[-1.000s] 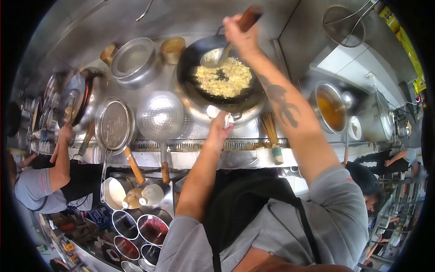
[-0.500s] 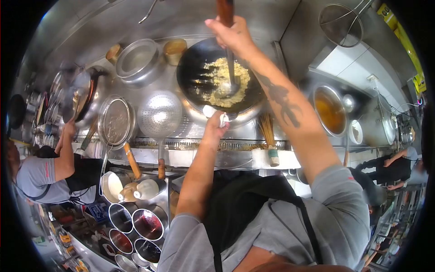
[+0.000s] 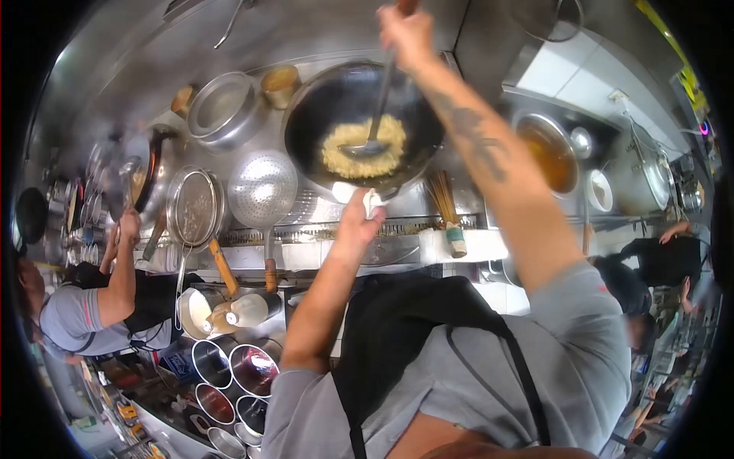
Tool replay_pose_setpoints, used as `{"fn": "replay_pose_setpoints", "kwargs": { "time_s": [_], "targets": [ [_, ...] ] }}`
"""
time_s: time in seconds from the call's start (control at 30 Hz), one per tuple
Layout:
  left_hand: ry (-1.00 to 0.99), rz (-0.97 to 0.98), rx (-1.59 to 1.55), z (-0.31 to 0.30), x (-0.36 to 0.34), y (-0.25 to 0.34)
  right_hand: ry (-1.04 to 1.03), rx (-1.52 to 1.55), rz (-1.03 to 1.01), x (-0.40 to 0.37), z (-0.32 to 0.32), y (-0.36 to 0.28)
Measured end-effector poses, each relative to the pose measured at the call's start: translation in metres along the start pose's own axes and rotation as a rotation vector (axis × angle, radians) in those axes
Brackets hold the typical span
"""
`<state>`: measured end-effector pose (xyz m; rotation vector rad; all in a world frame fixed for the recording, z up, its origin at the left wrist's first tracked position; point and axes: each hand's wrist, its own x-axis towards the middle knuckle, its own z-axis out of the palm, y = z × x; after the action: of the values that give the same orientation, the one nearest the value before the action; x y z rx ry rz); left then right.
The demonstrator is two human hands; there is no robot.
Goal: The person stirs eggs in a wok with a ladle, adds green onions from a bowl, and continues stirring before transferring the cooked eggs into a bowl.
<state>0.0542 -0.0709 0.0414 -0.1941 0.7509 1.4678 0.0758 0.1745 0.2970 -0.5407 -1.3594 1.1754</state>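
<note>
The right hand is closed round the upper handle of a ladle, above the far rim of a wok, at about 1 o'clock from the wok's middle. The top of the handle runs out of view. The ladle's shaft slants down from these fingers, and its bowl lies between 6 and 7 o'clock from them, well apart, resting in a pale yellow, crumbly food. The food forms a rough round in the lower middle of the wok, ringed by dark bare metal; the ladle hides part of it.

The left hand is at the near rim, at 6 o'clock. Its thumb and fingers are closed on a folded white cloth, pressed against the rim; whether they also grip a wok handle I cannot tell. The food lies at 12 o'clock from these fingers, inside the rim and apart from them.

Around the wok, a perforated skimmer lies at 8 o'clock, with a mesh strainer beyond it. A tin stands near the rim at 10 o'clock. A bamboo brush with a bound end lies between 4 and 5 o'clock, and a pot of orange-brown liquid stands further off, between 3 and 4 o'clock. At the far left, a co-worker's hand is near another pan.
</note>
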Motion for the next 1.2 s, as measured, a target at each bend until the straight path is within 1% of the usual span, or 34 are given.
{"fn": "replay_pose_setpoints", "kwargs": {
  "time_s": [0.03,0.1,0.13,0.17,0.2,0.23,0.27,0.3,0.33,0.37,0.4,0.43,0.47,0.5,0.53,0.57,0.6,0.63,0.7,0.73,0.77,0.8,0.83,0.87,0.9,0.93,0.97,1.0,1.03,1.1,1.13,1.17,1.2],
  "targets": [
    [0.098,-0.029,0.044,-0.010,-0.010,-0.014,-0.042,0.087,-0.002,-0.005,0.002,0.028],
    [0.264,-0.057,0.120,-0.023,-0.023,-0.039,-0.089,0.190,-0.006,-0.002,0.016,0.010],
    [0.146,-0.086,0.100,-0.051,-0.039,-0.061,-0.157,0.233,-0.104,-0.001,0.020,-0.015],
    [0.018,-0.114,0.088,-0.067,-0.043,-0.072,-0.149,0.197,-0.129,0.007,0.021,-0.042],
    [0.017,-0.093,0.135,-0.054,-0.053,-0.068,-0.144,0.156,-0.130,0.007,0.019,-0.065],
    [-0.145,0.136,0.546,-0.027,-0.061,-0.047,-0.147,0.112,-0.108,-0.001,0.019,-0.084],
    [-0.168,0.482,1.154,0.000,-0.069,-0.025,-0.124,0.020,-0.079,-0.008,0.020,-0.108],
    [-0.069,0.829,1.515,0.027,-0.077,-0.004,-0.144,0.186,-0.120,-0.001,0.026,-0.103],
    [-0.225,0.975,1.354,0.039,-0.067,0.018,-0.168,0.210,-0.094,0.001,0.027,-0.104],
    [-0.179,0.697,0.990,0.052,-0.069,0.016,-0.192,0.228,-0.070,0.001,0.026,-0.105],
    [-0.075,0.492,0.568,0.066,-0.073,0.016,-0.197,0.233,-0.039,0.008,0.027,-0.112],
    [0.127,0.009,-0.003,0.066,-0.068,0.007,-0.193,0.245,-0.005,0.011,0.024,-0.117],
    [0.064,-0.015,0.016,0.068,-0.081,0.002,-0.177,0.261,0.058,0.007,0.019,-0.111],
    [-0.011,0.120,0.208,0.050,-0.064,0.007,-0.182,0.052,0.080,0.010,0.014,-0.094],
    [-0.084,0.247,0.397,0.019,-0.032,0.010,-0.187,-0.160,0.109,0.012,0.006,-0.066],
    [-0.077,0.196,0.344,0.014,-0.027,0.008,-0.192,-0.373,0.133,0.006,-0.002,-0.037],
    [-0.067,0.145,0.290,0.009,-0.022,0.006,-0.146,-0.052,-0.168,-0.019,0.004,0.000],
    [-0.055,0.096,0.236,0.004,-0.017,0.005,-0.029,0.002,-0.021,-0.031,0.010,0.012],
    [0.204,-0.048,0.126,-0.038,-0.017,-0.037,-0.043,-0.006,-0.089,-0.018,0.010,0.004],
    [0.166,-0.047,0.131,-0.051,-0.038,-0.056,-0.063,0.019,-0.127,-0.015,0.007,-0.017],
    [0.124,-0.037,0.133,-0.055,-0.048,-0.062,-0.091,0.049,-0.172,-0.009,0.007,-0.056],
    [0.152,-0.007,0.155,-0.039,-0.051,-0.051,-0.006,0.063,-0.181,-0.018,0.011,-0.110],
    [0.188,0.020,0.171,-0.014,-0.058,-0.037,-0.030,0.066,-0.245,-0.014,0.009,-0.135],
    [0.225,0.046,0.185,0.004,-0.054,-0.023,0.013,0.168,-0.292,-0.018,0.011,-0.159],
    [0.082,0.074,0.081,-0.001,-0.023,-0.004,0.046,0.080,-0.246,-0.022,0.008,-0.178],
    [0.007,0.067,0.058,0.010,-0.003,0.021,-0.086,0.210,-0.326,-0.008,-0.002,-0.171],
    [-0.009,0.046,0.028,-0.003,0.036,0.032,-0.097,0.263,-0.352,-0.008,-0.003,-0.168],
    [-0.029,0.071,0.049,0.006,0.045,0.042,-0.092,0.226,-0.354,-0.001,-0.010,-0.146],
    [0.021,0.078,0.070,0.005,0.056,0.045,-0.089,0.191,-0.362,0.005,-0.015,-0.113],
    [0.128,0.080,0.116,-0.008,0.084,0.044,-0.080,-0.096,-0.288,-0.011,0.001,-0.050],
    [0.121,0.060,0.118,-0.012,0.091,0.043,-0.152,-0.118,-0.091,-0.009,0.006,0.009],
    [0.143,0.045,0.117,-0.011,0.087,0.041,-0.218,-0.139,0.109,-0.003,0.010,0.051],
    [0.168,0.033,0.126,-0.007,0.078,0.041,-0.124,-0.046,0.060,-0.002,0.012,0.048]
  ]
}}
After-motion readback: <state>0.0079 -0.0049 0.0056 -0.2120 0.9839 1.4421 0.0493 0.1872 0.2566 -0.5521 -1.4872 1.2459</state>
